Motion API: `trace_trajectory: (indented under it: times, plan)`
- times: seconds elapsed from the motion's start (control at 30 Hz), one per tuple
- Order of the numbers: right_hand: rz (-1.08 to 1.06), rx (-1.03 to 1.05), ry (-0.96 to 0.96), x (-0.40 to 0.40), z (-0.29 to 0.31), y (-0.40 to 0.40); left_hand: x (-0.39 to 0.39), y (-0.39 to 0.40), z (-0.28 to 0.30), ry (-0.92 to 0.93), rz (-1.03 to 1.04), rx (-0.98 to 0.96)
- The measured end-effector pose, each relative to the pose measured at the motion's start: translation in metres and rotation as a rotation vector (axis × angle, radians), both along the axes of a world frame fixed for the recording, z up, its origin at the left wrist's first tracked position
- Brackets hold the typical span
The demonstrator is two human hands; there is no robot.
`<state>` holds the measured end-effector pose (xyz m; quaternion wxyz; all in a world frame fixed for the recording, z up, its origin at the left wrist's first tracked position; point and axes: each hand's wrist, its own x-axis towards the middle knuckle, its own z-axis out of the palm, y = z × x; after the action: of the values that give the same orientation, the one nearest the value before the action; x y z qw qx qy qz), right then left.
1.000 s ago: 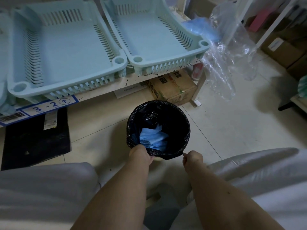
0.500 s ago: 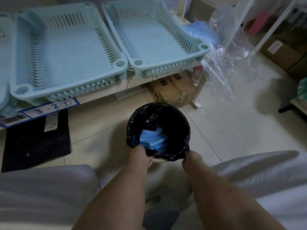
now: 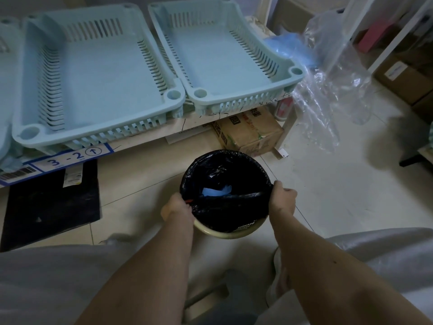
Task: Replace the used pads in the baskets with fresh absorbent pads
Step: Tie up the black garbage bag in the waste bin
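**Both hands on bin liner, baskets bare**

Left hand (image 3: 176, 207) grips the black liner (image 3: 225, 207) at the near-left rim of the bin (image 3: 225, 233); fingers curled round the plastic. Right hand (image 3: 282, 199) grips the liner at the right rim, fingers likewise clamped on it. Between the 2 hands the near edge of the liner is pulled up off the rim into a taut band, w/ the cream bin wall showing below it. Blue used pads (image 3: 216, 191) lie crumpled inside the liner, partly hidden by that band.

Bin stands on the floor (image 3: 328, 195), in front of a low shelf (image 3: 145, 139). On the shelf, 2 pale-blue baskets side by side, touching: left basket (image 3: 93, 73), right basket (image 3: 225, 57). Clear plastic bag (image 3: 332, 90) w/ blue material at its top hangs just right of the right basket. Cardboard box (image 3: 250, 132) sits under the shelf, behind the bin.
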<state>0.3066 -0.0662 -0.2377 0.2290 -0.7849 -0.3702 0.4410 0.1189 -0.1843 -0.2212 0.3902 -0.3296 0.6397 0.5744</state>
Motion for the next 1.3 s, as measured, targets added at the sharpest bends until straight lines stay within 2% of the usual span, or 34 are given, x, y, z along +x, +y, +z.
trace_trajectory:
  times: [0.1, 0.17, 0.27, 0.33, 0.4, 0.5, 0.63, 0.7, 0.8, 0.87, 0.93, 1.03, 1.1, 1.23, 1.3]
  plan:
    - [-0.023, -0.145, -0.024, -0.001, -0.002, 0.019, -0.017, 0.005, -0.001, 0.026, -0.034, -0.042]
    - [0.082, -0.205, 0.010, -0.002, -0.006, 0.031, -0.026, 0.012, -0.003, 0.009, -0.168, -0.038]
    - [0.188, -0.219, -0.091, -0.004, -0.006, 0.044, -0.035, 0.020, -0.010, 0.042, -0.283, -0.127]
    - [0.222, -0.137, -0.158, -0.010, -0.005, 0.050, -0.041, 0.026, -0.012, 0.188, -0.325, -0.209]
    - [0.248, -0.005, -0.179, -0.019, 0.001, 0.053, -0.041, 0.032, -0.006, 0.330, -0.364, -0.213]
    - [0.272, 0.142, -0.205, -0.036, 0.009, 0.055, -0.040, 0.041, 0.005, 0.553, -0.415, -0.349]
    - [0.280, 0.192, -0.224, -0.041, 0.016, 0.057, -0.039, 0.049, 0.012, 0.601, -0.417, -0.273]
    - [0.284, 0.177, -0.285, -0.037, 0.019, 0.061, -0.042, 0.050, 0.018, 0.675, -0.593, -0.354]
    - [0.389, 0.152, -0.496, -0.037, 0.020, 0.070, -0.047, 0.054, 0.015, 0.884, -1.003, -0.597]
    - [0.473, 0.098, -0.569, -0.043, 0.020, 0.077, -0.046, 0.060, 0.010, 0.917, -1.224, -0.660]
    - [0.620, 0.008, -0.621, -0.053, 0.022, 0.083, -0.044, 0.066, 0.006, 0.873, -1.382, -0.725]
    - [0.805, -0.003, -0.717, -0.066, 0.024, 0.089, -0.045, 0.069, 0.003, 0.857, -1.348, -0.785]
    - [0.785, 0.086, -0.695, -0.072, 0.026, 0.089, -0.046, 0.068, 0.001, 0.949, -1.246, -0.720]
    - [0.750, 0.412, -0.660, -0.073, 0.030, 0.078, -0.044, 0.061, 0.012, 1.143, -0.950, -0.476]
    - [0.692, 0.493, -0.621, -0.067, 0.033, 0.072, -0.040, 0.054, 0.016, 1.189, -0.868, -0.450]
